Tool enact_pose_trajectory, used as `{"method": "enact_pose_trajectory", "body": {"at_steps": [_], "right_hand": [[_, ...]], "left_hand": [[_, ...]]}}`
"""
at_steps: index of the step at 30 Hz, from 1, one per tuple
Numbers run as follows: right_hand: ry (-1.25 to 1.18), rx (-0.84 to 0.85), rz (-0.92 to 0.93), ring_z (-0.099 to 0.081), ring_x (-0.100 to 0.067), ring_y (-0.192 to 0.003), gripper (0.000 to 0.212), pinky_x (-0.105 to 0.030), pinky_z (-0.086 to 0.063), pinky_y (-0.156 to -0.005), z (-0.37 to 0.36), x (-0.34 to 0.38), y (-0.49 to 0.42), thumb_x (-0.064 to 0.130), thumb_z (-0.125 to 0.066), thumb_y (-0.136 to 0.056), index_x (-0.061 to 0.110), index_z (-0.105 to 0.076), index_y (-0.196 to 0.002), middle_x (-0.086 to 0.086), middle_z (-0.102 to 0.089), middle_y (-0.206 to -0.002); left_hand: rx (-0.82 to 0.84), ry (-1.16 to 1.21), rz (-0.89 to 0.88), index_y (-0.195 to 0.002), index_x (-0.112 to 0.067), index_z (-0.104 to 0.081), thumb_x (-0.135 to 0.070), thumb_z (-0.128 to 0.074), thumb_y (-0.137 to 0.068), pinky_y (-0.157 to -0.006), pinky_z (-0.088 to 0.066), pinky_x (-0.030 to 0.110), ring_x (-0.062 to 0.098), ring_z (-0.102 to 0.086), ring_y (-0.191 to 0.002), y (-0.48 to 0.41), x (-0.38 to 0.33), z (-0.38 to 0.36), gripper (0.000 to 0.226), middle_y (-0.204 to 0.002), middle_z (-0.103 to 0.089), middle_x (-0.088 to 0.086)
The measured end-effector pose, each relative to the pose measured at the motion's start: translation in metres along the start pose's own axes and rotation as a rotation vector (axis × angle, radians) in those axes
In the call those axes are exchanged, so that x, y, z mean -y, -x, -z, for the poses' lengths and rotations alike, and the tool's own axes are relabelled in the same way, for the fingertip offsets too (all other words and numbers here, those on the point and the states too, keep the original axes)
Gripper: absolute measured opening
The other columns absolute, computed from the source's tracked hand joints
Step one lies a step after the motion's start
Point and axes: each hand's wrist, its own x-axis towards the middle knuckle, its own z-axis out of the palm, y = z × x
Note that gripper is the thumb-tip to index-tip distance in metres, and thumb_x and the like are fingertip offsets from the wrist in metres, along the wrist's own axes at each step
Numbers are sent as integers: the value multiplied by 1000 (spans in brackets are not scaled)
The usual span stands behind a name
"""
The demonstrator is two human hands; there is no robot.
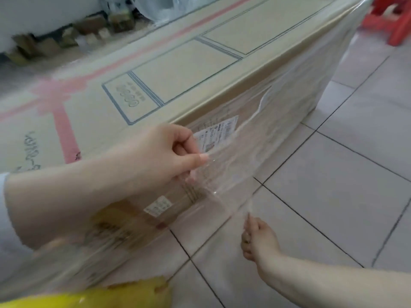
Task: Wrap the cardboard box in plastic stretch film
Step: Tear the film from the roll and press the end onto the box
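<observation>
One large beige cardboard box (184,70), printed with a pink ribbon pattern and dark blue rectangular outlines, fills the frame from 9 o'clock up to 1 o'clock and stands on a floor of pale square tiles (333,174). Its long side face, turned toward 4 o'clock, is covered by a sheet of clear plastic stretch film (289,121) that runs from the far corner at 1 o'clock down to 7 o'clock, wrinkled and pulled away from the cardboard at the near end. Under the film a white printed shipping label (215,134) sits on the side face near the centre, and a smaller white sticker (158,205) lies lower, toward 7 o'clock.

Just left of centre, the left hand (160,152) pinches the film's upper edge between thumb and curled fingers, close to the box's top edge; its forearm reaches in from 9 o'clock, ending in a white sleeve (4,218). At 5 o'clock the right hand (258,238) grips the film's lower edge, bunched into a thin strand, just above the tiles.

At 6 o'clock a blurred bright yellow object (124,294) shows under the film; what it is cannot be told. A red plastic stool (393,21) stands at 1 o'clock beyond the box, and blurred brown clutter (66,38) lines the wall at 11 o'clock.
</observation>
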Motion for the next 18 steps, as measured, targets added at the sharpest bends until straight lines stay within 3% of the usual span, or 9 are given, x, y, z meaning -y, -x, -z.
{"method": "enact_pose_trajectory", "body": {"at_steps": [3,7,9,11,13,15,17,18], "right_hand": [[-172,-70,16,-17,-3,-21,41,-3,-15,-34,0,-15,21,28,-30,-105,17,-30,-66,9,-24,-30],[-333,-130,36,-18,-2,-23,40,-3,-15,-34,-24,-58,21,28,-28,-105,17,-29,-66,10,-25,-33],[-259,-165,72,-20,-2,-26,40,-7,-14,-31,-37,-75,-2,26,-29,-105,17,-31,-65,6,-26,-38],[-116,-183,123,-26,-7,-33,42,-15,-21,-33,-53,-86,-26,25,-30,-104,17,-33,-63,-1,-29,-48],[36,-195,195,-37,-16,-43,42,-26,-33,-44,-72,-95,-45,27,-31,-103,16,-39,-63,-5,-38,-53],[140,-234,261,-56,-26,-65,40,-33,-39,-64,-90,-98,-52,26,-30,-103,11,-55,-77,-13,-57,-68],[184,-285,259,-61,-31,-90,40,-26,-29,-66,-105,-92,-50,23,-29,-104,1,-61,-94,-18,-62,-90],[175,-299,264,-60,-31,-93,38,-24,-24,-65,-112,-88,-50,21,-29,-104,0,-59,-93,-18,-61,-90]], "left_hand": [[-37,-43,-37,-62,-17,-61,-41,-64,-76,-59,-51,38,13,-60,-48,12,7,25,29,-51,-67,-1],[-68,-166,-66,-61,-19,-59,-39,-62,-80,-52,-40,28,1,-48,-36,17,21,39,28,-42,-61,-2],[-89,-184,-105,-59,-16,-58,-33,-64,-79,-53,-42,29,3,-49,-36,13,28,42,27,-39,-59,-1],[-102,-201,-159,-58,-14,-58,-33,-65,-75,-50,-43,21,5,-49,-33,11,36,44,27,-37,-58,1],[-126,-212,-243,-57,-16,-59,-50,-62,-68,-42,-39,10,5,-48,-30,8,50,49,36,-37,-57,2],[-122,-209,-306,-66,-23,-62,-77,-57,-58,-36,-36,8,9,-49,-28,7,57,55,54,-37,-55,-2],[-105,-154,-288,-68,-26,-62,-87,-53,-47,-35,-36,6,11,-49,-26,9,62,58,65,-38,-53,-4],[-93,-155,-276,-68,-26,-62,-86,-53,-47,-35,-38,7,12,-50,-27,9,64,58,64,-41,-54,-3]]}}
